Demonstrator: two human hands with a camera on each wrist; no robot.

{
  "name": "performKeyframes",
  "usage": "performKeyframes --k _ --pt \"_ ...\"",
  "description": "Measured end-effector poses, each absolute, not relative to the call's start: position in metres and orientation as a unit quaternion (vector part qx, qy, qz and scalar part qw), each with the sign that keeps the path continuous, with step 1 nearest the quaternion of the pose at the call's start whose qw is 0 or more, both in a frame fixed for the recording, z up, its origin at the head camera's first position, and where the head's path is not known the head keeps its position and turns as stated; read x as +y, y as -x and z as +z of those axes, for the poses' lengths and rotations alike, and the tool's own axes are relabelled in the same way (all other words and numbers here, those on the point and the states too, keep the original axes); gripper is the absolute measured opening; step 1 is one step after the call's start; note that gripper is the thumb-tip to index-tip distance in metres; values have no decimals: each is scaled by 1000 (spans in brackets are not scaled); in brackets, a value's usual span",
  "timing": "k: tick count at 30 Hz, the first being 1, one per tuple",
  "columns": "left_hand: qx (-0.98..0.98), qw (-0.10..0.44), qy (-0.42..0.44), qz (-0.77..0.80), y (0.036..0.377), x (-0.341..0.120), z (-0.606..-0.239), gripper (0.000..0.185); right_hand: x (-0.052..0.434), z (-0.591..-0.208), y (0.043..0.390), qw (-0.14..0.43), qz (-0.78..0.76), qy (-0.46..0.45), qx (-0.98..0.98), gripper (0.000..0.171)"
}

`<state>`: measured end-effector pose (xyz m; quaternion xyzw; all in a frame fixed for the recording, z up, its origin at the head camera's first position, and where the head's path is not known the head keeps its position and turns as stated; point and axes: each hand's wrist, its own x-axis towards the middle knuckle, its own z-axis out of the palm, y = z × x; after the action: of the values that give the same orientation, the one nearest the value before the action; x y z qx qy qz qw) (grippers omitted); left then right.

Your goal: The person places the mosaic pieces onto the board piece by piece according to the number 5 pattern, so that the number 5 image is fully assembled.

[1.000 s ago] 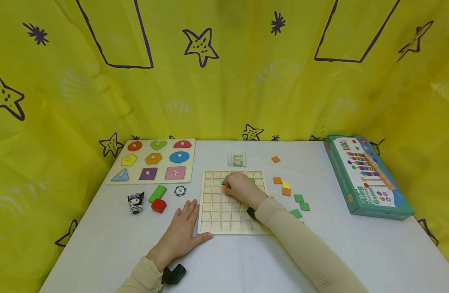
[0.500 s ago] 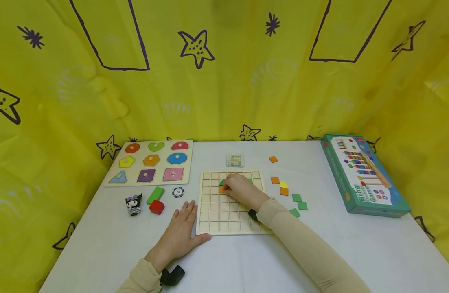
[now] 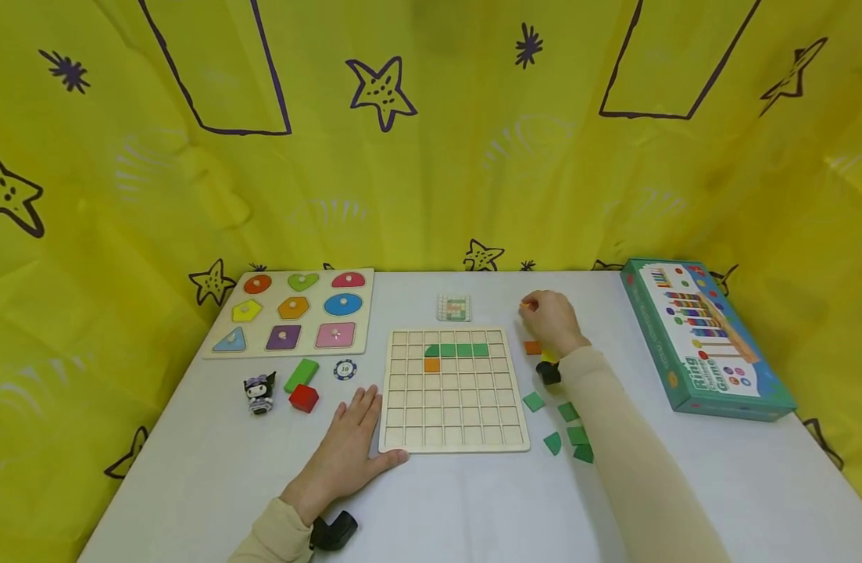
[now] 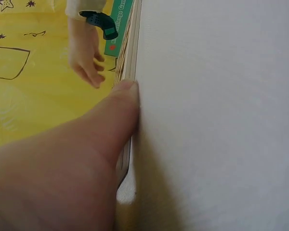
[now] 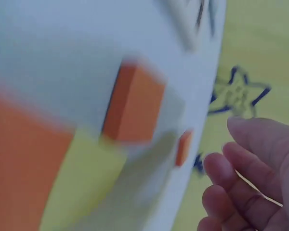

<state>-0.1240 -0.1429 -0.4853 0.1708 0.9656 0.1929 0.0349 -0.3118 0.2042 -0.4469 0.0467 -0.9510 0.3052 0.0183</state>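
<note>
My left hand (image 3: 349,442) lies flat at the left edge of a wooden grid board (image 3: 441,410), thumb touching its front corner. On the board sit a row of green tiles (image 3: 464,350), the leftmost with a rounded corner, and one orange square tile (image 3: 432,365) below it. Right of the board, my right hand (image 3: 553,322) reaches over a loose orange tile (image 3: 524,306). In the right wrist view, the thumb and fingers are loosely bent and parted, with nothing between them; that small orange tile (image 5: 184,148) stands just beyond the fingertips.
Another orange tile (image 3: 533,348) and several green tiles (image 3: 576,435) lie right of the board. A small pattern card (image 3: 454,307) lies behind it. Leftward are a shape puzzle (image 3: 307,313), figurine (image 3: 260,392), green block (image 3: 302,375), red block (image 3: 304,398) and chip (image 3: 345,369). A game box (image 3: 705,340) stands right.
My right hand has left the board and moved right and back to the loose orange tile. The orange tile it was touching now lies uncovered in the grid. My left hand stays put.
</note>
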Motion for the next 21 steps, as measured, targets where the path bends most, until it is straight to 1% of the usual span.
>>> performKeyframes --k 2,4,7,14,17,21 --pt "966 36 -169 191 124 -143 -485 101 217 -450 318 -8 303 -6 -953 37" --pt "967 38 -167 189 124 -143 -486 101 223 -452 322 -28 296 8 -955 44" --pt "967 39 -167 187 124 -143 -487 102 224 -455 326 -29 271 9 -962 48" --pt "967 37 -170 187 125 -142 -486 101 215 -457 330 10 200 -11 -980 36" --pt "967 36 -171 186 125 -142 -485 101 213 -456 329 3 196 -11 -981 34" --pt "966 39 -168 192 125 -142 -484 100 210 -451 323 -23 248 11 -968 32"
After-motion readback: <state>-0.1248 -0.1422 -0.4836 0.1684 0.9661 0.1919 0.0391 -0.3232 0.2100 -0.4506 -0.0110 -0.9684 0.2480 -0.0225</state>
